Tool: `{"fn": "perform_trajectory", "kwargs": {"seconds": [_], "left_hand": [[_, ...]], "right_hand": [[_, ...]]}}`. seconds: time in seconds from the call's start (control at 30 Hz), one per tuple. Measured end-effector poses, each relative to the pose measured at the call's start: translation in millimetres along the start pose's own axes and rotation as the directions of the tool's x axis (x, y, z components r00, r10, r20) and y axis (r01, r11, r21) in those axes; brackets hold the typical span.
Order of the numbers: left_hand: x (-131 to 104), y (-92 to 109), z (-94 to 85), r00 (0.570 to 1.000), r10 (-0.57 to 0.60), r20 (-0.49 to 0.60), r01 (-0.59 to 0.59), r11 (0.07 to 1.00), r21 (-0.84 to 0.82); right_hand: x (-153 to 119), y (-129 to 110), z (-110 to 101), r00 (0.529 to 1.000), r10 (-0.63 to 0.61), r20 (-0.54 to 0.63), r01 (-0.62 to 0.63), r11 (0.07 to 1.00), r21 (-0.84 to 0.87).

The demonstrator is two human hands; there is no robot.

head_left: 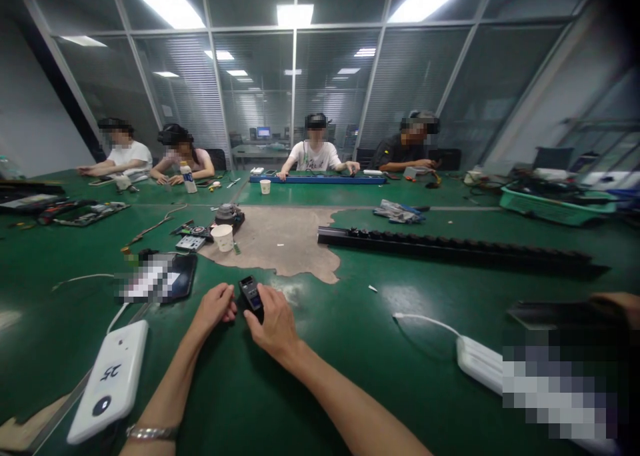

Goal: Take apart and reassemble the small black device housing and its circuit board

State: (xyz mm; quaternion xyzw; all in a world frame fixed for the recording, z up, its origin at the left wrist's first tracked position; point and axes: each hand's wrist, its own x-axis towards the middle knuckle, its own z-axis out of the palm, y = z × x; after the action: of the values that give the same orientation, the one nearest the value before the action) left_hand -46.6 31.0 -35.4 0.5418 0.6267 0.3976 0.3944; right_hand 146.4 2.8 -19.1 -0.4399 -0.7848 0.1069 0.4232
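Observation:
My right hand (275, 323) is closed around a small black box-shaped device (250, 295), with the thumb on its near edge and the fingers along its right side. Pale print and a bluish patch show on the device's upper face, and it appears to rest on the green table (310, 409). Just left of it, my left hand (217, 306) lies on the table with its fingers curled in, a small gap from the device. Whatever the curled left fingers may hold is hidden.
A white power bank (109, 379) lies at left, near a dark tablet (184, 276). Ahead are a paper cup (223, 238) and circuit parts (193, 241). A long black bar (450, 249) stretches rightward. Another white power bank (480, 363) trails a cable. Several people sit across the table.

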Motion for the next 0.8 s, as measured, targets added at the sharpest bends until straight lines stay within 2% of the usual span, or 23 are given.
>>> {"fn": "perform_trajectory", "kwargs": {"seconds": [0.23,0.47,0.53,0.67,0.8], "left_hand": [[4,3,1.4,0.999,-0.05,0.022,0.05,0.998,0.027],[17,13,1.5,0.954,-0.293,0.058,0.287,0.953,0.094],[16,13,2.2,0.961,-0.273,0.051,0.268,0.959,0.088],[12,8,5.1,0.987,-0.16,-0.034,0.163,0.979,0.12],[9,5,5.4,0.992,-0.126,-0.026,0.128,0.987,0.093]], "right_hand": [[-6,6,-6,0.999,0.039,-0.031,-0.038,0.999,0.013],[-9,11,-1,0.999,0.044,-0.027,-0.044,0.999,0.003],[-9,11,0,0.998,0.05,-0.032,-0.05,0.999,-0.002],[-7,12,1,0.998,0.018,-0.053,-0.017,1.0,0.003],[-7,15,1,0.997,-0.018,-0.074,0.02,0.999,0.028]]}}
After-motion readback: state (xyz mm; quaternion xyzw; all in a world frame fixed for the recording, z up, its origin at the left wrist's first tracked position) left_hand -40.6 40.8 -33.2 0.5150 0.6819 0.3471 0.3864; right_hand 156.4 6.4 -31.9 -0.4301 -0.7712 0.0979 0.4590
